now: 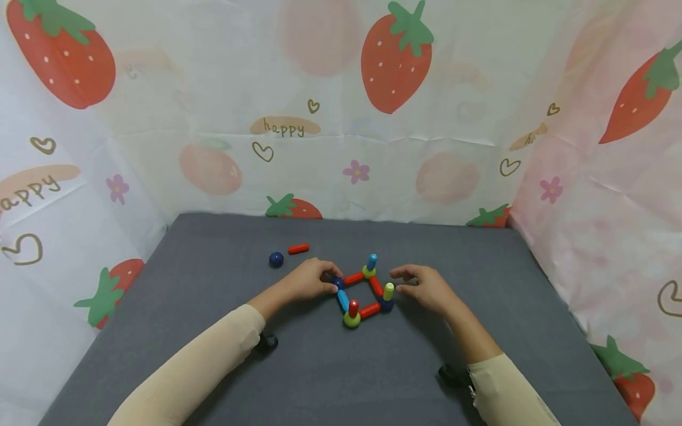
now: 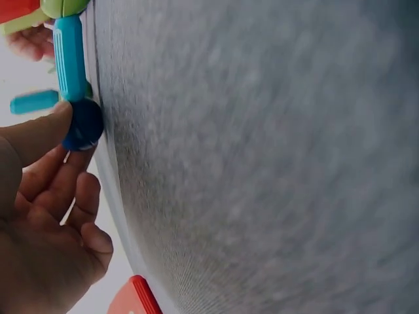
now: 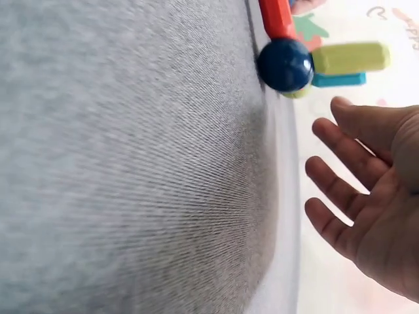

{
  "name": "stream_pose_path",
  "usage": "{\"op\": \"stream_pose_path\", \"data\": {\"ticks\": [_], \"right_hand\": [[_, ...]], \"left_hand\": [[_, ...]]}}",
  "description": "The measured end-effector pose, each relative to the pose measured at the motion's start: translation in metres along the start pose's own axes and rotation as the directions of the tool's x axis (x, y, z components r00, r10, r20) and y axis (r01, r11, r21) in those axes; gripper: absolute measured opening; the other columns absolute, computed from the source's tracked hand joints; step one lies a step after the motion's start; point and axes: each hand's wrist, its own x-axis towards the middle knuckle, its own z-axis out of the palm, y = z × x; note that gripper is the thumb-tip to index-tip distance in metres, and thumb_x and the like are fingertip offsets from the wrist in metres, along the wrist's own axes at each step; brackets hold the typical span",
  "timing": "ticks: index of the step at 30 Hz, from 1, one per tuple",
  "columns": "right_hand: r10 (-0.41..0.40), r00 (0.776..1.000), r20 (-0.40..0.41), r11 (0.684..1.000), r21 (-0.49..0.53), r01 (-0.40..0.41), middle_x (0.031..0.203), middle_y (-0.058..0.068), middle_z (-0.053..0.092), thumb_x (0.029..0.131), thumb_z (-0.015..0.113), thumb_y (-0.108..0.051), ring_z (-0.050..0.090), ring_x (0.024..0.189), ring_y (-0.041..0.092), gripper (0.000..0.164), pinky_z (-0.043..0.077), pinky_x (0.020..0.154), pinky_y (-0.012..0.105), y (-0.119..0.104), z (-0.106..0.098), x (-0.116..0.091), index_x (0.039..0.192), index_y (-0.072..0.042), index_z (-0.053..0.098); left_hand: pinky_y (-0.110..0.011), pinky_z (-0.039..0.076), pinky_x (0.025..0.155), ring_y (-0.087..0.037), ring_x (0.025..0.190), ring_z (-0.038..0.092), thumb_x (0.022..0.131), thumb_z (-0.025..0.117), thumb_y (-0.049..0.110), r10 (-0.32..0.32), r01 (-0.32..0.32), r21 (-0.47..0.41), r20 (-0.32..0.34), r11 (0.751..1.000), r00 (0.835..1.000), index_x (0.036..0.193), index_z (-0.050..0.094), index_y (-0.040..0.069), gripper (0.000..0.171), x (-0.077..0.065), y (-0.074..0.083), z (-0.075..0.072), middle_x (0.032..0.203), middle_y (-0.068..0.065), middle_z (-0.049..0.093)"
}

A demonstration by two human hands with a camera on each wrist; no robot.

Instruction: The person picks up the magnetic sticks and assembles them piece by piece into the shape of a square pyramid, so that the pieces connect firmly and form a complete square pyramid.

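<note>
Rods and balls form a four-sided frame on the table. At its left corner, my left hand (image 1: 311, 279) pinches a dark blue ball (image 2: 85, 124) between thumb and fingers. A light blue rod (image 1: 343, 300) runs from that ball to the front green ball (image 1: 351, 320), which bears an upright red rod (image 1: 353, 307). The back green ball (image 1: 369, 272) carries an upright blue rod (image 1: 372, 261). On the right dark blue ball (image 3: 286, 65) stands a yellow-green rod (image 3: 350, 58). My right hand (image 1: 424, 286) is beside that corner, fingers spread and apart from it, holding nothing.
A loose dark blue ball (image 1: 276, 259) and a loose red rod (image 1: 298, 249) lie behind my left hand. The grey table (image 1: 224, 248) meets strawberry-printed cloth (image 1: 330, 160) at its back and sides.
</note>
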Motion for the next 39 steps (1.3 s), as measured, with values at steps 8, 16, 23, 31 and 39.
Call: {"op": "stream_pose_path", "data": {"ticks": [8, 16, 23, 31, 39], "right_hand": [[0.010, 1.000, 0.003, 1.000, -0.015, -0.010, 0.129, 0.005, 0.067, 0.094, 0.076, -0.021, 0.060, 0.120, 0.029, 0.036, 0.052, 0.092, 0.047, -0.001, 0.005, -0.008, 0.130, -0.020, 0.069], [0.019, 1.000, -0.004, 1.000, 0.013, -0.018, 0.125, 0.007, 0.069, 0.093, 0.078, -0.021, 0.063, 0.118, 0.029, 0.030, 0.052, 0.093, 0.047, 0.000, 0.013, -0.006, 0.122, -0.017, 0.071], [0.028, 1.000, -0.009, 0.999, 0.042, -0.027, 0.125, 0.006, 0.071, 0.093, 0.078, -0.018, 0.064, 0.120, 0.027, 0.030, 0.052, 0.096, 0.046, 0.006, 0.018, -0.002, 0.122, -0.015, 0.071], [0.039, 0.999, -0.030, 0.998, 0.059, -0.037, 0.121, 0.005, 0.072, 0.092, 0.077, -0.015, 0.065, 0.116, 0.024, 0.028, 0.052, 0.092, 0.042, 0.007, 0.018, 0.001, 0.120, -0.013, 0.072], [0.056, 0.998, -0.015, 0.997, 0.049, -0.055, 0.121, 0.006, 0.072, 0.094, 0.076, -0.014, 0.064, 0.113, 0.024, 0.029, 0.053, 0.091, 0.041, 0.006, 0.015, 0.007, 0.123, -0.013, 0.073]], "left_hand": [[-0.038, 0.054, 0.092, -0.013, 0.102, 0.064, 0.092, 0.079, 0.024, -0.041, 0.041, -0.009, -0.043, 0.999, 0.998, 0.115, 0.074, 0.019, 0.024, -0.008, 0.008, 0.005, 0.108, 0.006, 0.072], [-0.037, 0.054, 0.086, -0.011, 0.093, 0.063, 0.089, 0.082, 0.027, -0.034, 0.034, 0.000, -0.077, 0.999, 0.996, 0.110, 0.074, 0.017, 0.025, -0.017, 0.016, 0.013, 0.102, 0.005, 0.072], [-0.036, 0.052, 0.085, -0.010, 0.088, 0.060, 0.088, 0.083, 0.029, -0.046, 0.047, 0.007, -0.087, 0.999, 0.995, 0.106, 0.074, 0.018, 0.024, -0.022, 0.022, 0.019, 0.097, 0.007, 0.070], [-0.040, 0.049, 0.090, -0.014, 0.092, 0.056, 0.086, 0.084, 0.033, -0.068, 0.069, 0.011, -0.074, 0.998, 0.995, 0.102, 0.072, 0.021, 0.023, -0.026, 0.029, 0.019, 0.096, 0.009, 0.069], [-0.035, 0.050, 0.083, -0.010, 0.088, 0.058, 0.086, 0.084, 0.034, -0.042, 0.043, 0.017, -0.041, 0.999, 0.998, 0.102, 0.071, 0.020, 0.025, -0.029, 0.034, 0.020, 0.095, 0.010, 0.069]]}}
